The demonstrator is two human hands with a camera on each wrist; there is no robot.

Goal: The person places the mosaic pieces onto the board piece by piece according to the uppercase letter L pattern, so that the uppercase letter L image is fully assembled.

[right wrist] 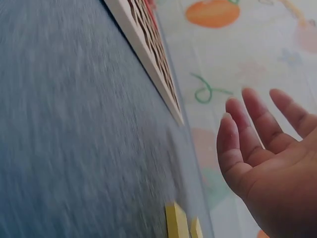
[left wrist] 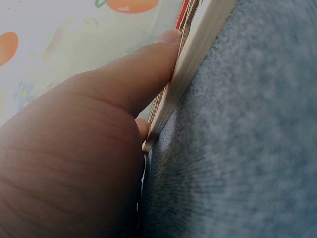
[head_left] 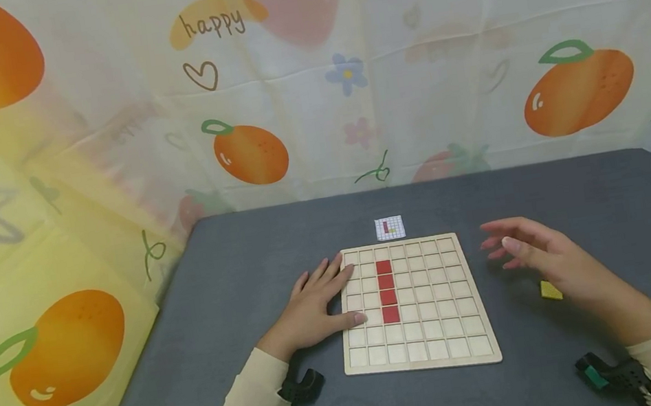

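Observation:
A wooden grid board [head_left: 423, 367] lies flat on the table, with several red square tiles [head_left: 388, 297] in one column of its cells. My left hand [head_left: 312, 309] rests on the board's left edge, fingers spread and thumb lying over the rim; the left wrist view shows the thumb [left wrist: 143, 67] against the board's side. To the right of the board, my right hand [head_left: 538, 248] hovers with loosely bent fingers and nothing in them. Beneath it a yellow tile [head_left: 550, 290] lies on the table. Two yellow pieces [right wrist: 176, 222] show in the right wrist view.
A small printed card [head_left: 389, 228] with a red and yellow grid pattern lies just behind the board. The dark grey table [head_left: 268, 239] ends at a fruit-patterned cloth [head_left: 313, 114] at the back and left. Dark devices [head_left: 618, 375] are strapped to both wrists.

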